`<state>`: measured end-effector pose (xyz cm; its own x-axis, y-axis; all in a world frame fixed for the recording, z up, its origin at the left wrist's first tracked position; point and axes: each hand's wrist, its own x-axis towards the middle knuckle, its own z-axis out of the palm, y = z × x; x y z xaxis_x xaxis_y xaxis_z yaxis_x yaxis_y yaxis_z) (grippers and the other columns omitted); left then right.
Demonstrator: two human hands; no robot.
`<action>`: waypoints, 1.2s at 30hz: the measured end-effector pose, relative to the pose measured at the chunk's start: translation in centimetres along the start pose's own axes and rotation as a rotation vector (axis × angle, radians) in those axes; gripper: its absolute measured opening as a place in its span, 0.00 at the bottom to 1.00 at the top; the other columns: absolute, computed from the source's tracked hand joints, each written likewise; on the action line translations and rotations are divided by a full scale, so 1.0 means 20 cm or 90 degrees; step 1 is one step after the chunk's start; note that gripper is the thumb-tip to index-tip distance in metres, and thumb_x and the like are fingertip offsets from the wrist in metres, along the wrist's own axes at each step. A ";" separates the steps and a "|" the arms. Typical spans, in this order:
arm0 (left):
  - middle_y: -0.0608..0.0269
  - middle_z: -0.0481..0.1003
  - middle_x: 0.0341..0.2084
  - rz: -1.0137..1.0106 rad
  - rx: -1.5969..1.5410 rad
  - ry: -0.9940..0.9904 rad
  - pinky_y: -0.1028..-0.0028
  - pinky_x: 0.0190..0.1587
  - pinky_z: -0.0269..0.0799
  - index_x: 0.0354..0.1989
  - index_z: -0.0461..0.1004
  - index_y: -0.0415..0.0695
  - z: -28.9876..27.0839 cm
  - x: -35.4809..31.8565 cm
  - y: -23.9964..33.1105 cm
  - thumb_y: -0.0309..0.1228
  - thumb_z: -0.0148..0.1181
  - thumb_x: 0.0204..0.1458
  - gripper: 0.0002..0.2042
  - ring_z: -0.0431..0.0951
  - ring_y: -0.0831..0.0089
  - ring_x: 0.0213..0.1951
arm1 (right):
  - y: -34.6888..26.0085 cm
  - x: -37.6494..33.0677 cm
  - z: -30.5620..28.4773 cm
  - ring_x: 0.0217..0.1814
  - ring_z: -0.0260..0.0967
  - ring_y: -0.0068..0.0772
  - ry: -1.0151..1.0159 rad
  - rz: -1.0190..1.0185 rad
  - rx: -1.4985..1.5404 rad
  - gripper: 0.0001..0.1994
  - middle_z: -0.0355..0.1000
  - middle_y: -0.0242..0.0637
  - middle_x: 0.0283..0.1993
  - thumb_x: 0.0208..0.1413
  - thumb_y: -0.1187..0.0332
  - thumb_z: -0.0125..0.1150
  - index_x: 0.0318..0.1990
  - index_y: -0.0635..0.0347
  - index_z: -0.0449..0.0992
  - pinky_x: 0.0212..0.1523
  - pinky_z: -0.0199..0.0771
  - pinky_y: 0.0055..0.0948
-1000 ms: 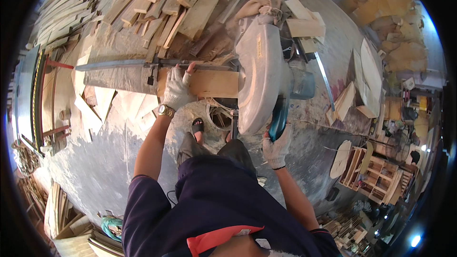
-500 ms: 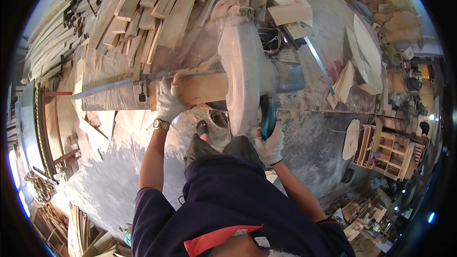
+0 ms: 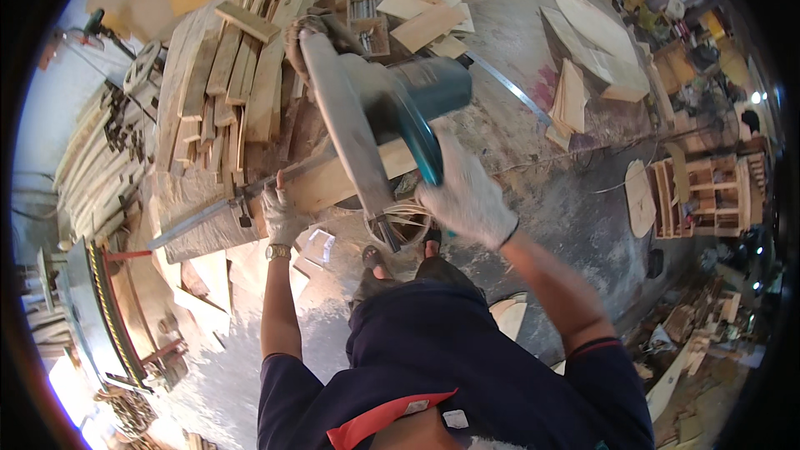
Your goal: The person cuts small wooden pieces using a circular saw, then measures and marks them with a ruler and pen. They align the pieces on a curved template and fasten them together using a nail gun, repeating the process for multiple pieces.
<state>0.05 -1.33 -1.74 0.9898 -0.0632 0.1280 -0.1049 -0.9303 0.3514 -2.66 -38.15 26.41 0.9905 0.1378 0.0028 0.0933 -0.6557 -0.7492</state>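
Observation:
My right hand (image 3: 471,196), in a white knit glove, is wrapped round the teal handle of a mitre saw (image 3: 346,112). Its grey guard slants across a pale wooden board (image 3: 327,186), and the blade itself is hidden. A cloth dust bag (image 3: 296,52) hangs on the guard's far end. On the left, my gloved left hand (image 3: 282,217) grips the near left end of that board, with the thumb or a finger sticking up past it. A metal rail (image 3: 196,223) with a small dark clamp (image 3: 244,221) runs left from the board.
Stacked planks (image 3: 218,75) lie behind the saw on the left. Flat offcuts (image 3: 429,25), a metal ruler (image 3: 510,86) and curved wood pieces (image 3: 596,50) rest on the bench to the right. A wooden rack (image 3: 704,196) stands farther right; my feet are below the bench edge.
The saw head has risen and now tilts up to the left, my right hand lifting with its handle. My left hand stays on the board. The whole view has shifted.

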 end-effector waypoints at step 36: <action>0.44 0.78 0.48 -1.445 -0.365 0.158 0.54 0.54 0.74 0.70 0.65 0.38 1.04 -2.74 2.02 0.46 0.73 0.50 0.41 0.77 0.51 0.50 | 1.11 0.18 -1.20 0.48 0.75 0.38 0.703 -0.086 0.309 0.17 0.72 0.44 0.50 0.74 0.56 0.52 0.49 0.64 0.68 0.51 0.79 0.39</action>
<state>-56.36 -43.01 -13.81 -0.4910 0.5966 -0.6349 0.6712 0.7236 0.1608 5.43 -70.08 25.62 0.5512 -0.6780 0.4863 0.3896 -0.3062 -0.8686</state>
